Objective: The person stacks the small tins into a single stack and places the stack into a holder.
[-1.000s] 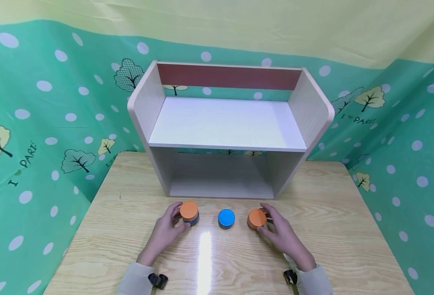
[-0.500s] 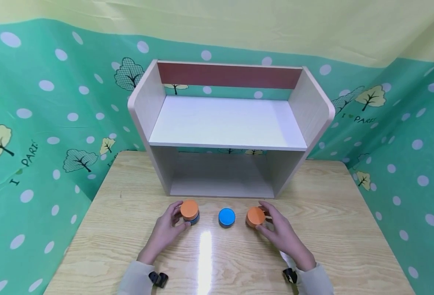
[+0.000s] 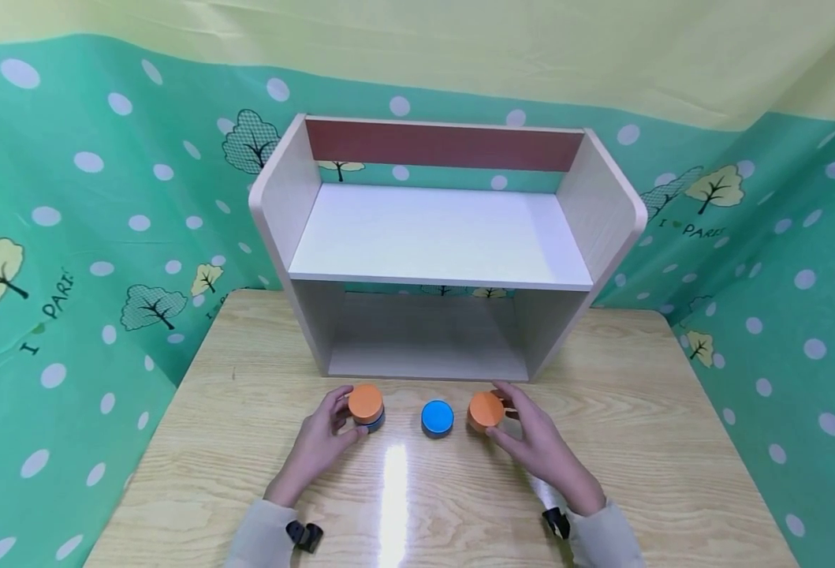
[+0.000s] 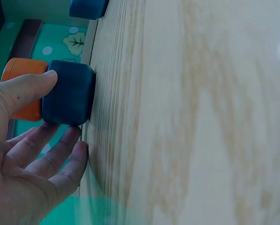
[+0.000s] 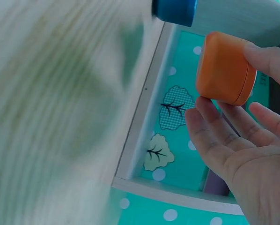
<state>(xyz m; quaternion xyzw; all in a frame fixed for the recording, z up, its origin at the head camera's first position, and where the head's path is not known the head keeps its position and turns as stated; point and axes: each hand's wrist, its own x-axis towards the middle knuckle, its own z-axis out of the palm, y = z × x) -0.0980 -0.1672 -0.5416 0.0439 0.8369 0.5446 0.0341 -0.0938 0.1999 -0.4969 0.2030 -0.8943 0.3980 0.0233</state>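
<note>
In the head view, an orange lidded jar (image 3: pixel 365 401) is stacked on a dark blue jar (image 3: pixel 376 425) at the left. My left hand (image 3: pixel 320 440) pinches the lower blue jar (image 4: pixel 70 96), its thumb on one side and fingertips touching the other. Between my hands stands another blue jar (image 3: pixel 437 417) with a bright blue top. My right hand (image 3: pixel 539 443) holds a second orange jar (image 3: pixel 486 411) between thumb and fingers, just right of the middle blue jar. The right wrist view shows this orange jar (image 5: pixel 224 70) raised off the table.
A white two-level shelf (image 3: pixel 438 237) stands on the wooden table (image 3: pixel 247 442) just behind the jars. Green dotted cloth (image 3: pixel 91 237) hangs behind the table and on both sides. Black camera mounts (image 3: pixel 305 537) sit at both wrists.
My right hand has moved slightly left with the orange jar, bringing it nearer the middle blue jar. The left hand and its stack stay in place.
</note>
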